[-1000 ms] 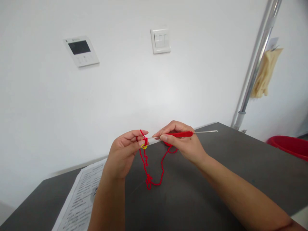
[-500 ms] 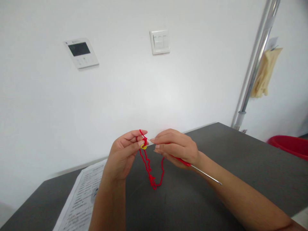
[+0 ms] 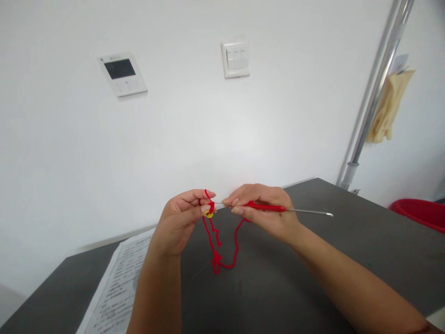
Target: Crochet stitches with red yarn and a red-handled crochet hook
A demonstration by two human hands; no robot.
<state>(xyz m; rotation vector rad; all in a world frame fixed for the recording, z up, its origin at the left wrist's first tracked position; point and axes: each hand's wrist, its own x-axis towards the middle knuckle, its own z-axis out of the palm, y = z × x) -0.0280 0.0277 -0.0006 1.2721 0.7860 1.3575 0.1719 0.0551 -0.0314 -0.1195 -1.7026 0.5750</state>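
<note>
My left hand [image 3: 182,218] pinches a small piece of red crochet work [image 3: 211,207] between thumb and fingers, with a strand running over the index finger. A yellow stitch marker [image 3: 208,214] hangs at that piece, beside the thumb tip. My right hand [image 3: 266,208] is closed around a double-ended crochet hook [image 3: 267,207] with a red grip, held nearly level. One thin metal end points left and reaches the red work; the other sticks out past the wrist. Red yarn [image 3: 237,241] dangles below both hands, with a tangled clump at its lowest part.
A dark table [image 3: 278,287] lies under my hands, against a white wall [image 3: 174,130]. Printed sheets [image 3: 111,287] rest by my left forearm. A red basin [image 3: 417,211] stands beyond the right edge. A metal pole [image 3: 373,106] rises at the right.
My right hand has turned, bringing the crochet hook from a slant to nearly level, its far end higher. The yarn loop has shifted slightly. My left hand keeps its pinch.
</note>
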